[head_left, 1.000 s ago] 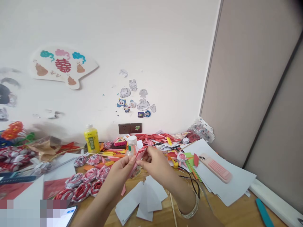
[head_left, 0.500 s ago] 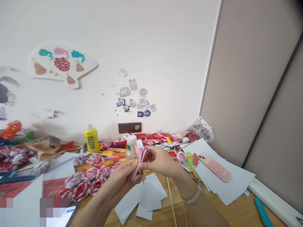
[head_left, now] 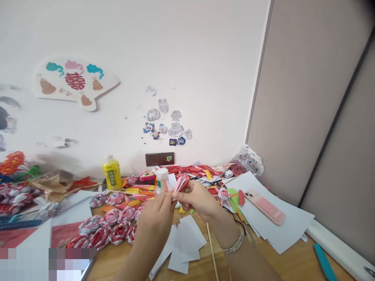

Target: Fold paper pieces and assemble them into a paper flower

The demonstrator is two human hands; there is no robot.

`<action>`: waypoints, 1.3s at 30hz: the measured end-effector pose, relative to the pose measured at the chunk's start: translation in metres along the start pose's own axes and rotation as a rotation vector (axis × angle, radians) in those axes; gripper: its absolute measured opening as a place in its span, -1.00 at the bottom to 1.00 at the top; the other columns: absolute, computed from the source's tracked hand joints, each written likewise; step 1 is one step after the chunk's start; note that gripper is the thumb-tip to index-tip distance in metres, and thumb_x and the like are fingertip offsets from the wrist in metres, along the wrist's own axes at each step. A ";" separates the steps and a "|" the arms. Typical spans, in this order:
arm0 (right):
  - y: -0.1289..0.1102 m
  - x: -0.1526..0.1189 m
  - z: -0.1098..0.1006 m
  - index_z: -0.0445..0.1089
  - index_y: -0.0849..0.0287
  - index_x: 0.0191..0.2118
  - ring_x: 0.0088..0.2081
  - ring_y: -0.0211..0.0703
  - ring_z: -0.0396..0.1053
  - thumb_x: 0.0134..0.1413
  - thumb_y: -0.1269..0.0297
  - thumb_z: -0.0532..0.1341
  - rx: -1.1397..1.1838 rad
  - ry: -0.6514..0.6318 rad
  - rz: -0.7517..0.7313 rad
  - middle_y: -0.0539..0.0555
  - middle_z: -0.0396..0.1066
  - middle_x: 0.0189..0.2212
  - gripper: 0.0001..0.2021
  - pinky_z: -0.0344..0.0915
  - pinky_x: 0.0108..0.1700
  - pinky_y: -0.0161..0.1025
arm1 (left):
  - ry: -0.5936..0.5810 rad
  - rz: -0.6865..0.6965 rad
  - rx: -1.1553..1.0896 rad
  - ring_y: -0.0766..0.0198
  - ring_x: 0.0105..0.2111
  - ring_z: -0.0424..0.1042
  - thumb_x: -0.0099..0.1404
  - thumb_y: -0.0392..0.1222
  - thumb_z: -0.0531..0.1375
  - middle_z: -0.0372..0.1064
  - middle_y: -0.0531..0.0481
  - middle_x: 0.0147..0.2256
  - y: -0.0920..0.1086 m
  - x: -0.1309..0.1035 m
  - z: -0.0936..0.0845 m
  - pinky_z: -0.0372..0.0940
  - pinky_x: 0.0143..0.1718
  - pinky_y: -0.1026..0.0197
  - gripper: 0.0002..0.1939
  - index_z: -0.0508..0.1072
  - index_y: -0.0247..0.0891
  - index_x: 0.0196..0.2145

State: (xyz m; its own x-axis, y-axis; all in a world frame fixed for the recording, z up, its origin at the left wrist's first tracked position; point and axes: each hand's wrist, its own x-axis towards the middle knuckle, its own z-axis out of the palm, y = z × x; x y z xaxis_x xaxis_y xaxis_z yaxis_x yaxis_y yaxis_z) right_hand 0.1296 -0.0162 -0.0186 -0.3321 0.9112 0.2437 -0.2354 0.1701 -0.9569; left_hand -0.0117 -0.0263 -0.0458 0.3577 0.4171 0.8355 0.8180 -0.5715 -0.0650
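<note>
Folded strips of pink, red and white paper (head_left: 183,182) stand up between my two hands above the table. My right hand (head_left: 200,197) pinches the paper from the right with thumb and fingers. From the left, my left hand (head_left: 156,214) closes round the lower end, its back turned toward me and its fingertips partly hidden. White paper pieces (head_left: 187,242) lie fanned on the wood beneath the hands. A thin wooden stick (head_left: 212,253) rests right of them. Just behind the hands stands a clear bottle with a white cap (head_left: 163,179).
Rolled paper roses (head_left: 101,236) sit in rows at the left. A yellow bottle (head_left: 112,173) stands near the wall. At the right, a pink phone (head_left: 265,207) lies on white sheets (head_left: 288,226). Red paper strips (head_left: 187,170) are heaped along the back. A teal tool (head_left: 324,261) lies front right.
My left hand has turned over, so its back now faces me, and has shifted right around the paper's lower end. The paper strips have risen slightly and tilted right.
</note>
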 end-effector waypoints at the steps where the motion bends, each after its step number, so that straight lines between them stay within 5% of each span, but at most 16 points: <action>1: -0.001 -0.001 0.001 0.28 0.23 -0.50 -0.70 -0.44 0.06 -0.29 0.16 0.34 -0.011 -0.002 0.001 -0.14 0.15 -0.72 -0.71 -0.01 -0.64 -0.43 | -0.001 -0.003 0.017 0.22 -0.58 0.27 0.26 -0.26 -0.06 0.29 -0.01 -0.60 0.000 0.000 0.000 0.11 -0.54 0.24 -0.76 0.35 -0.25 -0.45; 8: -0.005 -0.003 0.003 0.33 0.24 -0.48 -0.67 -0.42 0.10 -0.23 0.12 0.31 -0.046 -0.085 -0.033 -0.12 0.19 -0.68 -0.72 0.03 -0.60 -0.42 | -0.174 -0.365 -0.508 0.26 -0.52 0.29 0.28 -0.19 -0.11 0.33 0.05 -0.54 0.008 0.006 -0.015 0.14 -0.50 0.29 -0.71 0.31 -0.18 -0.52; 16: -0.008 -0.004 -0.002 0.38 0.23 -0.32 -0.61 -0.41 0.14 -0.16 0.17 0.28 -0.102 -0.143 -0.062 -0.06 0.28 -0.56 -0.73 0.10 -0.57 -0.42 | -0.259 -0.766 -1.166 0.42 -0.70 -0.08 0.17 0.04 0.02 -0.05 0.21 -0.69 0.008 0.013 -0.022 -0.13 -0.66 0.34 -0.68 0.20 -0.21 -0.60; 26: -0.012 -0.006 0.006 0.30 0.20 -0.31 -0.64 -0.39 0.18 -0.20 0.21 0.30 -0.140 -0.073 0.019 -0.13 0.18 -0.67 -0.71 0.00 -0.67 -0.47 | -0.167 -0.793 -1.322 0.43 -0.62 -0.11 0.19 0.04 0.04 -0.11 0.20 -0.63 0.006 0.004 -0.012 -0.13 -0.62 0.34 -0.65 0.13 -0.23 -0.60; 32: -0.014 -0.007 -0.001 0.35 0.24 -0.39 -0.62 -0.41 0.18 -0.25 0.17 0.33 -0.175 -0.161 -0.013 -0.09 0.23 -0.64 -0.71 -0.02 -0.66 -0.48 | -0.555 -0.791 -1.631 0.48 -0.69 -0.20 0.23 -0.06 0.03 -0.10 0.23 -0.70 -0.006 0.010 -0.027 -0.23 -0.67 0.36 -0.71 0.26 -0.28 -0.56; 39: -0.013 -0.012 0.005 0.33 0.25 -0.41 -0.59 -0.38 0.20 -0.29 0.19 0.36 -0.168 -0.163 -0.024 -0.05 0.29 -0.61 -0.69 0.03 -0.62 -0.45 | -0.781 -0.835 -2.020 0.49 -0.76 -0.23 0.22 -0.03 -0.02 -0.22 0.25 -0.78 -0.014 0.001 -0.023 -0.21 -0.70 0.34 -0.57 0.17 -0.26 -0.72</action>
State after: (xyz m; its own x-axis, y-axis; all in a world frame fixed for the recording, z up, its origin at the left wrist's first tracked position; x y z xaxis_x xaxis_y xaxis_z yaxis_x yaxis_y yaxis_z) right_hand 0.1319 -0.0317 -0.0084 -0.4748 0.8358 0.2756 -0.0942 0.2632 -0.9601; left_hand -0.0327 -0.0341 -0.0318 0.7475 0.6617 0.0580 -0.3265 0.2900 0.8996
